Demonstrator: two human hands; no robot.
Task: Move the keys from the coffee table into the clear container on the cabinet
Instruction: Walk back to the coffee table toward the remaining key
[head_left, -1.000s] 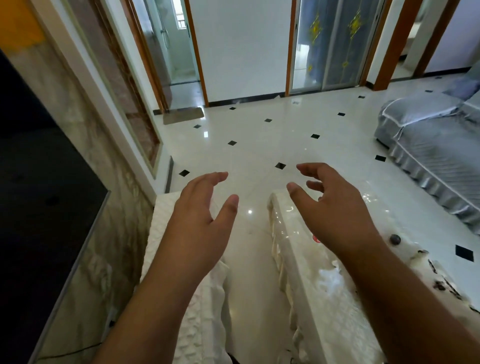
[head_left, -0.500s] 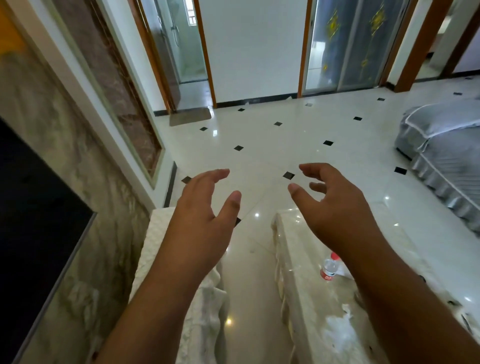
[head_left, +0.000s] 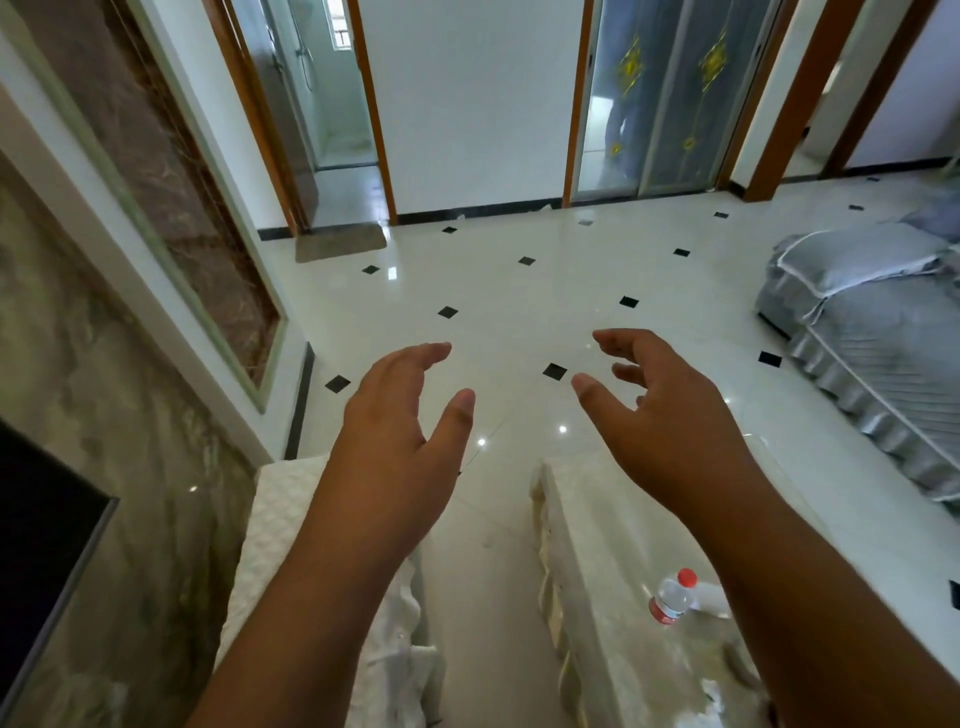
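Observation:
My left hand (head_left: 400, 447) and my right hand (head_left: 670, 426) are held out in front of me, fingers spread, nothing in either. Below the right hand lies the white coffee table (head_left: 613, 587) with a glossy top. Below the left hand is the white cabinet (head_left: 275, 530) under a quilted cover, against the marbled wall. No keys and no clear container show in this view; my forearms hide parts of both surfaces.
A small water bottle with a red cap (head_left: 672, 597) lies on the coffee table. A grey-covered sofa (head_left: 872, 332) stands at the right. A dark TV screen (head_left: 36, 545) hangs at the left. Tiled floor runs between cabinet and table toward doorways.
The view has tilted and moved back, so the cabinet and table sit lower in frame and the water bottle has come out from behind my right arm. Both hands stay spread.

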